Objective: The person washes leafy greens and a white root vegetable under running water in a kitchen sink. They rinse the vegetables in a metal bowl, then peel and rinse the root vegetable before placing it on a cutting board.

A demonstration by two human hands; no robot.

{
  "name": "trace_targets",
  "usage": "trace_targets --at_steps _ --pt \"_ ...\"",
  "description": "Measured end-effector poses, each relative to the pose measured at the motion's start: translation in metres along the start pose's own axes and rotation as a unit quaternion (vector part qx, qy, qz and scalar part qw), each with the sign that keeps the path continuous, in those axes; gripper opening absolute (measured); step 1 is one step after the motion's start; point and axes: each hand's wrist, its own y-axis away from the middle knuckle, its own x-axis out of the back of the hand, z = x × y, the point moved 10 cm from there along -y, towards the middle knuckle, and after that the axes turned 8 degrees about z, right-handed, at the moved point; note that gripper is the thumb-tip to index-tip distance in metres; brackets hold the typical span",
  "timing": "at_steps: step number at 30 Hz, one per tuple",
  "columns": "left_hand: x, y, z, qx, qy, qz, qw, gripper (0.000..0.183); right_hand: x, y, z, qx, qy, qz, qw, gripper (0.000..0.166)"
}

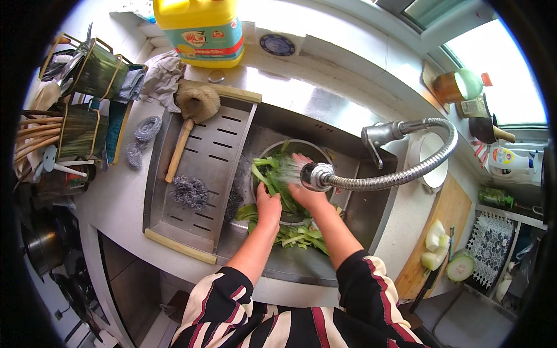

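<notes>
Leafy greens (272,174) lie in a round metal basin (300,142) inside the steel sink. My left hand (268,204) grips green stalks at the basin's near left side, its fingers partly hidden among the leaves. My right hand (307,195) reaches into the basin against the greens. The faucet's spray head (316,176) covers part of that hand, so its grip is unclear. Water sprays from the head leftward over the leaves. More loose greens (300,236) lie in the sink on the near side of the basin.
On the slotted steel drainboard (222,143) rest a wooden-handled brush (198,104) and a steel wool scourer (190,192). The flexible metal faucet hose (391,182) arches in from the right. A cutting board (424,235) holds pieces of pale gourd (435,245) and a knife (431,280).
</notes>
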Motion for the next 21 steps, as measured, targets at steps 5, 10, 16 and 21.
trace_targets --at_steps 5,10,16,21 --pt "0.003 0.000 0.006 0.043 0.045 -0.007 0.998 0.041 -0.065 0.030 -0.011 -0.014 0.030 -0.243 0.969 0.058" --pt "0.006 -0.013 -0.007 0.082 0.061 -0.019 0.995 0.031 -0.017 0.027 0.018 -0.043 0.013 -0.090 0.995 0.032" --pt "-0.004 -0.031 0.006 0.056 0.011 0.095 0.994 0.024 -0.035 0.036 0.069 -0.105 0.094 -0.092 0.986 0.031" --pt "-0.008 -0.048 -0.001 0.027 -0.042 0.017 0.999 0.031 -0.022 0.026 0.075 -0.144 -0.039 -0.101 0.984 0.030"
